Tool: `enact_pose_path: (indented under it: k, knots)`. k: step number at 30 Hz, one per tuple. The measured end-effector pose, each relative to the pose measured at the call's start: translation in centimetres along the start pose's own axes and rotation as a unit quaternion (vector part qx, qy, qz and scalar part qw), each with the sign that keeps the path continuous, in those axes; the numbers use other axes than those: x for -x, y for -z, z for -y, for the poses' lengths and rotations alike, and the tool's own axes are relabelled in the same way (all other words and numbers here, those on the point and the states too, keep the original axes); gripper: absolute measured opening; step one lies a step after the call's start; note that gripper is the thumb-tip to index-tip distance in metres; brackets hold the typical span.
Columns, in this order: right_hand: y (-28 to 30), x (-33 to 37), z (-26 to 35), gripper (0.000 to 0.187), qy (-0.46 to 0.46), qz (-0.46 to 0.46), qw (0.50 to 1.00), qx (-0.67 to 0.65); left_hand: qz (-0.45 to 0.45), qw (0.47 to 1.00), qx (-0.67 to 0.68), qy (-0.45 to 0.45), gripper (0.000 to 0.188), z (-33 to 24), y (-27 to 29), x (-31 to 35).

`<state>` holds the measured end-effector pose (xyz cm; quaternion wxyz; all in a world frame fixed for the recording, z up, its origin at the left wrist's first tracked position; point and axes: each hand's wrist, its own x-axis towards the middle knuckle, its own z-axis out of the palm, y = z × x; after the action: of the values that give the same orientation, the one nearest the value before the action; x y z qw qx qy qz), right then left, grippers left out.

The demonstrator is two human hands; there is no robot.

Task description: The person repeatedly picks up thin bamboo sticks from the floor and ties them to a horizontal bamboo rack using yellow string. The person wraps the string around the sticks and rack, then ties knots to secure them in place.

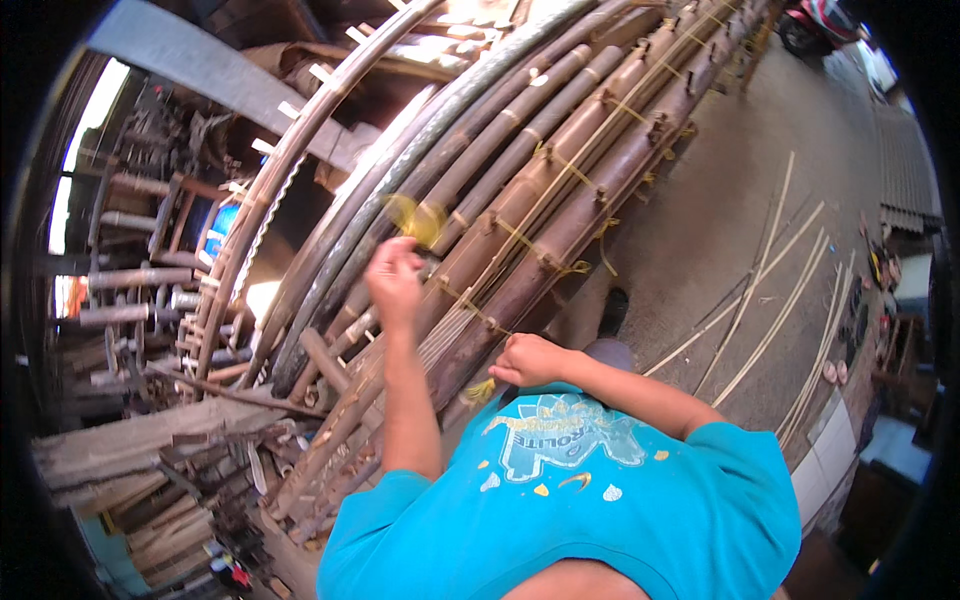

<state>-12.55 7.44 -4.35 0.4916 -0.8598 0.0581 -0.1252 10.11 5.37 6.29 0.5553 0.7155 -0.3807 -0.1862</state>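
Brown bamboo poles (590,235), with pegs standing out of them, run side by side from my front toward the far right. Thin split strips (450,335) lie along them, bound at intervals with yellow twine ties (520,236). My left hand (396,282) is raised over the poles, its fingers pinched at a blurred loop of yellow twine (416,222). Close to my body, my right hand (530,360) is closed at the nearest pole's edge. A strand leads from the pole to its fingers, and a yellow tuft (480,391) shows just below; the grip itself is partly hidden.
Long thin strips (770,280) lie on the concrete floor at the right, with a pair of sandals (835,372) near the wall. A curved pole with pegs (290,155) stands left of the bamboo. Wood pieces (165,525) are heaped at lower left. A motorbike (815,28) is far right.
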Motion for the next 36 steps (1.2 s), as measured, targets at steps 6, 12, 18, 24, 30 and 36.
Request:
enact_pose_path:
  k: [6, 12, 18, 24, 30, 36]
  knots:
    - [3.9, 3.4, 1.9, 0.020, 0.052, -0.137, 0.987, -0.070, 0.119, 0.874, -0.470, 0.030, 0.037, 13.8, -1.7, -6.3]
    - [9.4, 16.2, -8.1, 0.020, -0.212, -0.340, 0.915, -0.031, 0.214, 0.883, -0.413, -0.069, 0.041, -0.5, -11.7, -7.5]
    - [15.2, 37.5, -25.2, 0.020, -0.392, -0.522, 0.743, -0.148, 0.353, 0.906, -0.178, -0.149, 0.028, -8.1, -40.2, 3.5]
    - [13.4, 60.9, -51.2, 0.015, -0.589, -0.604, 0.511, -0.165, 0.692, 0.663, -0.278, -0.069, 0.037, 3.8, -68.4, 24.9]
    - [10.5, 83.1, -71.2, 0.019, -0.760, -0.540, 0.333, -0.141, 0.786, 0.495, -0.365, -0.066, 0.055, 13.6, -80.3, 40.5]
    - [6.9, 92.7, -83.5, 0.034, -0.833, -0.475, 0.283, -0.005, 0.775, 0.465, -0.414, -0.102, 0.044, 13.9, -90.1, 42.0]
